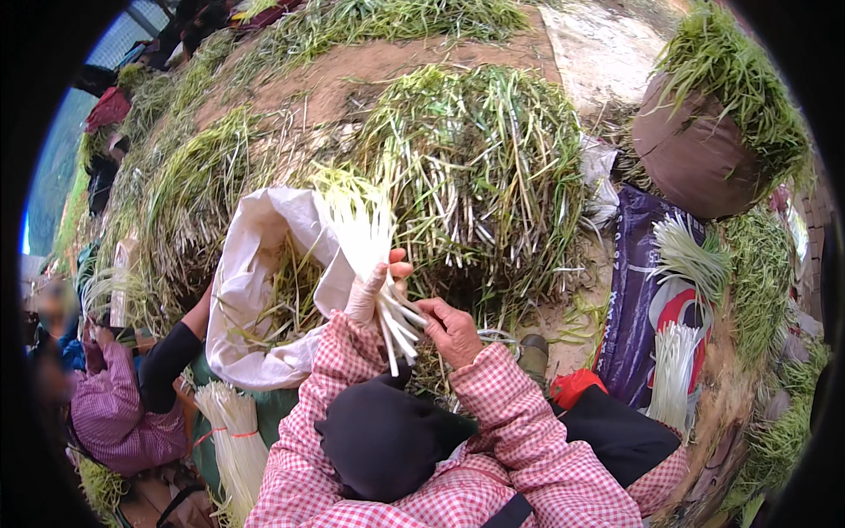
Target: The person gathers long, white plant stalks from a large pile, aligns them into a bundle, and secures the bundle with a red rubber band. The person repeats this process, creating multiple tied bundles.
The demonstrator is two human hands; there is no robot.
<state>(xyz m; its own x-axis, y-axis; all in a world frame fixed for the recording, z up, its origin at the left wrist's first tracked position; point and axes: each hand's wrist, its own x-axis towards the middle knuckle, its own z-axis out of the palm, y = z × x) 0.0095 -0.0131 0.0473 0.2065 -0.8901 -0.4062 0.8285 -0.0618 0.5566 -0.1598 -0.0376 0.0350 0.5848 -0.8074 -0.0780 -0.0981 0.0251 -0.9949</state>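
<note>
Wrapped round a bunch of pale white and yellow-green stalks [360, 228], my left hand [376, 284] holds it upright before me, leafy tops pointing away. My right hand [452, 330] is at the lower ends of that bunch, thumb and forefinger together at a stalk end; whether it pinches one is not clear. Left of the bunch stands an open white woven sack [228, 310] with loose green and yellow leaves inside. Beyond my hands lies a large heap of long green stalks [488, 165].
A bundle of white stalks [234, 435] tied with red bands is at lower left, near a co-worker in a checked shirt [125, 402]. On the right, a purple printed sack [627, 277] lies beneath white stalk bunches [673, 369]. A brown rounded bundle topped with greens [700, 152] is at upper right.
</note>
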